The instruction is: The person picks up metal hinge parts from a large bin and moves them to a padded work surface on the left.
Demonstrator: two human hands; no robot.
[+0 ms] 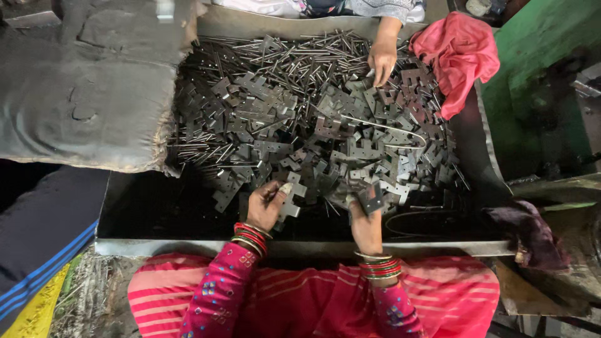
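My left hand (265, 205) grips a grey metal hinge plate (290, 199) at the near edge of a large pile of hinge plates (325, 138). Just to its right, my right hand (365, 224) pinches another hinge plate (373, 198) and holds it slightly lifted. Both wrists wear red and gold bangles over pink sleeves. The pile lies in a dark shallow metal tray (156, 209). Thin metal pins (294, 53) are heaped at the tray's far side.
Another person's hand (382, 59) reaches into the pins from the far side. A pink cloth (460, 53) lies at the tray's far right corner. A grey padded sack (81, 94) covers the left. A dark rag (529, 228) sits at the right, beside a green surface (538, 75).
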